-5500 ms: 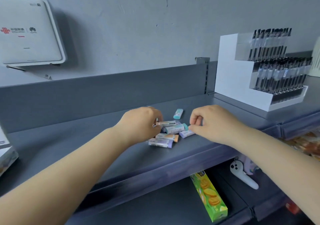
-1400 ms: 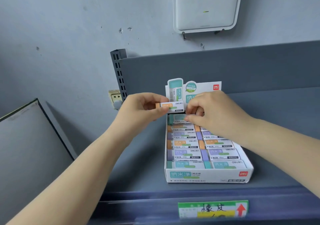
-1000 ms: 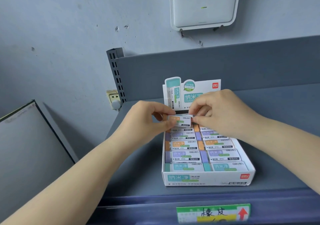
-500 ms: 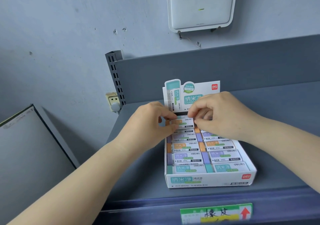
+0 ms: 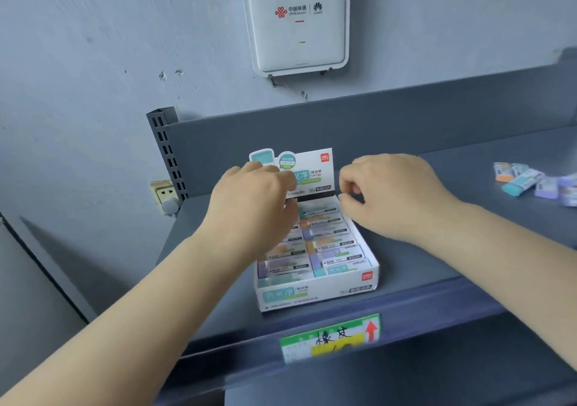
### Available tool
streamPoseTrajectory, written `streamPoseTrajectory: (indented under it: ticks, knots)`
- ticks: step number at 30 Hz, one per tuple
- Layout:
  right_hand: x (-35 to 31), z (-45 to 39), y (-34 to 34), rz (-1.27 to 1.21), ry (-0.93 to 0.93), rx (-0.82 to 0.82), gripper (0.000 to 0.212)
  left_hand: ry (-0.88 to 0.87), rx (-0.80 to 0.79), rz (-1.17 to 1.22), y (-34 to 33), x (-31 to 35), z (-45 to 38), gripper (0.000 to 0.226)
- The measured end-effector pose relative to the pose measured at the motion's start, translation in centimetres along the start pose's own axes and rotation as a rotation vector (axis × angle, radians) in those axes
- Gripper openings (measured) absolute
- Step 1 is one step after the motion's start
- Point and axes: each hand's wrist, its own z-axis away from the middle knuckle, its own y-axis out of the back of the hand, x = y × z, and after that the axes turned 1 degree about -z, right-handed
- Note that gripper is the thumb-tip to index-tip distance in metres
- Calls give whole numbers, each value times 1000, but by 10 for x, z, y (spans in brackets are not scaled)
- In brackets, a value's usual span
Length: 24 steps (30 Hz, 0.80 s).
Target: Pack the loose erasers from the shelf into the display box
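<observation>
Looking down at a grey metal shelf (image 5: 468, 218), we see a white cardboard display box (image 5: 315, 293) standing open near its front lip, filled with two columns of paper-sleeved erasers in orange, purple and teal. Our left hand (image 5: 253, 206) hovers over the box's back left corner, fingers loosely bent and holding nothing we can see; motion blur keeps us from being sure. Our right hand (image 5: 393, 196) hangs just right of the box's back edge, fingers curled inward, seemingly empty.

The loose pastel erasers (image 5: 537, 184) lie in a small heap far to the right of the box, on the same shelf surface, well apart from both hands. Most point their long sides roughly toward the box. Our right hand is clearly nearer them. They look small, smooth-wrapped and blocky, easy to pinch.
</observation>
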Motion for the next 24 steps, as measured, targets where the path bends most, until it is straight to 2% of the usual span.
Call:
streamPoseTrajectory:
  ticks: [4, 6, 8, 14, 24]
  knots:
    - [21, 18, 3, 111, 3, -59, 22, -80, 38, -103, 2, 32, -9, 15]
    - [37, 32, 7, 138, 13, -76, 20, -98, 34, -112, 3, 58, -14, 20]
    - [55, 46, 13, 139, 16, -87, 18, -105, 16, -71, 1, 85, -20, 27]
    - [126, 95, 37, 163, -46, -98, 19, -150, -9, -4, -17, 175, -39, 28]
    - [236, 163, 70, 66, -275, -116, 14, -195, -126, 171, -43, 283, -77, 30]
